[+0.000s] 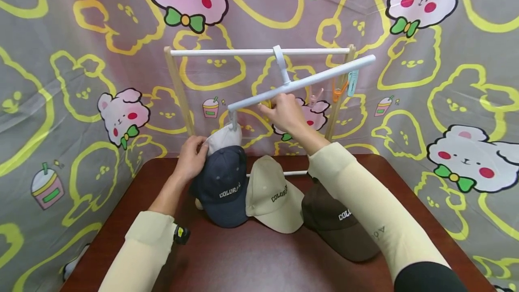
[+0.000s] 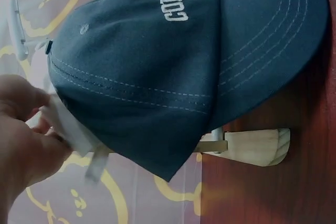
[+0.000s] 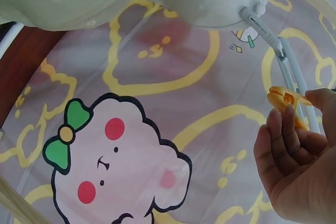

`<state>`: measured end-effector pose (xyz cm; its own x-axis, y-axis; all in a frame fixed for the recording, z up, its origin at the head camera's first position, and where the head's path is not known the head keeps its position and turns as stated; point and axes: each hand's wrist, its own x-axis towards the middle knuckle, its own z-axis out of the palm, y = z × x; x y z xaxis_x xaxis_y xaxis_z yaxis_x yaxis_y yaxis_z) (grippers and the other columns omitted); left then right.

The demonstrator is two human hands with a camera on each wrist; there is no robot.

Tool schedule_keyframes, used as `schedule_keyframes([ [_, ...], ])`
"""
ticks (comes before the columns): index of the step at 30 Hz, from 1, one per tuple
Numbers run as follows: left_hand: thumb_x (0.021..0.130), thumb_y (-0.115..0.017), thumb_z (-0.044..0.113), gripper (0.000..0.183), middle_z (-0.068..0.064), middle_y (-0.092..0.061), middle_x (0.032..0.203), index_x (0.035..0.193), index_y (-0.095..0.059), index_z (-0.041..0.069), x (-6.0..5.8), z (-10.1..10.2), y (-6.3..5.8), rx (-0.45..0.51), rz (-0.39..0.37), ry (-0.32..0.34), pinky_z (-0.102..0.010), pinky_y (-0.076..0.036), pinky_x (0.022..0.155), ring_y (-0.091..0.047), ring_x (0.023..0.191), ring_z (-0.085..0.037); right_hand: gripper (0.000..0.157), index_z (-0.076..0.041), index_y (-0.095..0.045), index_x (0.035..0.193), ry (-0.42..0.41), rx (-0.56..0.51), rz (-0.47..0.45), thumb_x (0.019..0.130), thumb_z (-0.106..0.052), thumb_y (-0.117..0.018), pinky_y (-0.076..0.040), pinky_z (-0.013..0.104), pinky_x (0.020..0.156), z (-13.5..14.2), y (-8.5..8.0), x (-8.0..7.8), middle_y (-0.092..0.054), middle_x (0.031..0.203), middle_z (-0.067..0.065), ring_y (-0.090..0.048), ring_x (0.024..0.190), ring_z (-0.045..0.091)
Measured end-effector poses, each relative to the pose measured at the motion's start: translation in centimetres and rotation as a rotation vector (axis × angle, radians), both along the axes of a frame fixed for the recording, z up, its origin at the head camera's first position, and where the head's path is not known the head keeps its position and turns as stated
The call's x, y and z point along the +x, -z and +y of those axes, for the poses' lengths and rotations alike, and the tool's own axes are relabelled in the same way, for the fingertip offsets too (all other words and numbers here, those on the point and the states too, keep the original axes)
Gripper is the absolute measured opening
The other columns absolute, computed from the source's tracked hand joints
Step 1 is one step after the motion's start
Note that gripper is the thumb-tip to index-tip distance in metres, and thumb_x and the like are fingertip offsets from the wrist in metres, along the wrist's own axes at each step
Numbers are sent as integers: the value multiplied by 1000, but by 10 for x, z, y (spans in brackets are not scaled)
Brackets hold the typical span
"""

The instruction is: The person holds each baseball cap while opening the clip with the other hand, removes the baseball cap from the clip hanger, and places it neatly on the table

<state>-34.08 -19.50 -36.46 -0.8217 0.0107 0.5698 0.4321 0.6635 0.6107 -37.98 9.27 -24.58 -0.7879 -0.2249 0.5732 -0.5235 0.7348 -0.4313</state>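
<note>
My left hand (image 1: 192, 157) pinches the edge of a white cap (image 1: 224, 139) behind a navy cap (image 1: 223, 184). A small grey clip (image 1: 233, 120) at the low left end of a pale blue hanger (image 1: 302, 81) meets the top of the white cap. This hanger hooks over a white rod and tilts, right end high. My right hand (image 1: 288, 111), just under the hanger bar, pinches a yellow-orange clothespin (image 3: 286, 98) between thumb and fingers, close to the bar in the right wrist view.
A beige cap (image 1: 269, 193) and a dark brown cap (image 1: 332, 220) stand right of the navy one on the brown table (image 1: 243, 256). The wooden rack (image 1: 178, 89) carries the white rod (image 1: 227, 52). Orange (image 1: 339, 92), pink (image 1: 316, 97) and light blue (image 1: 352, 83) clothespins hang at the right.
</note>
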Motion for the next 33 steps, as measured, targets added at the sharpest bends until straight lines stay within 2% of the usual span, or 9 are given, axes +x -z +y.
schedule_keyframes([
  [4,100,-55,0,22,-26,-59,103,113,-68,-12,-1,1,-5,32,128,-38,-51,-43,86,-57,96,-43,56,-10,-49,53,2,-8,3,96,-38,-71,-25,27,42,1,-1,-2,-36,48,-3,-32,41,11],
  [9,100,-56,-2,22,-24,-54,103,116,-68,-11,1,4,-18,46,256,-56,-48,-43,82,-55,94,-40,56,-10,-51,53,4,-12,6,96,-41,-69,-26,27,42,2,-1,-3,-45,48,0,-34,41,11],
  [13,101,-57,-1,21,-22,-52,102,115,-70,-10,2,5,-32,-19,374,-61,-49,-45,80,-55,90,-40,57,-10,-51,54,5,-23,7,97,-44,-68,-26,27,42,3,-1,-3,-49,49,2,-33,41,11],
  [16,100,-58,0,21,-22,-51,102,114,-71,-8,5,5,-40,-79,444,-77,-54,-42,86,-56,90,-41,57,-10,-53,54,2,-29,14,97,-44,-68,-26,27,42,2,-1,-4,-51,49,2,-34,42,11],
  [20,96,-59,-2,21,-20,-51,100,113,-71,-5,13,6,-50,-136,491,-98,-59,-34,90,-55,90,-39,56,-10,-51,55,9,-28,21,97,-44,-67,-26,27,42,0,0,-4,-46,49,0,-33,43,10],
  [27,94,-57,-3,23,-21,-52,100,113,-70,-4,29,19,-60,-184,525,-59,-58,-35,86,-56,88,-38,58,-11,-49,53,50,-58,-10,98,-44,-64,-28,28,43,-7,3,1,-39,48,-2,-35,43,11],
  [30,93,-57,-4,24,-20,-52,99,113,-71,-4,32,22,-59,-182,520,-54,-58,-36,85,-56,88,-38,59,-10,-56,51,18,-21,-64,101,-42,-60,-30,27,44,-13,6,3,-49,46,-2,-42,42,12],
  [33,93,-59,-3,23,-19,-51,98,113,-71,-4,33,25,-56,-187,511,-42,-57,-36,84,-56,88,-37,54,-9,-67,58,-64,11,-113,103,-38,-58,-34,27,45,-20,7,4,-63,53,0,-51,45,14],
])
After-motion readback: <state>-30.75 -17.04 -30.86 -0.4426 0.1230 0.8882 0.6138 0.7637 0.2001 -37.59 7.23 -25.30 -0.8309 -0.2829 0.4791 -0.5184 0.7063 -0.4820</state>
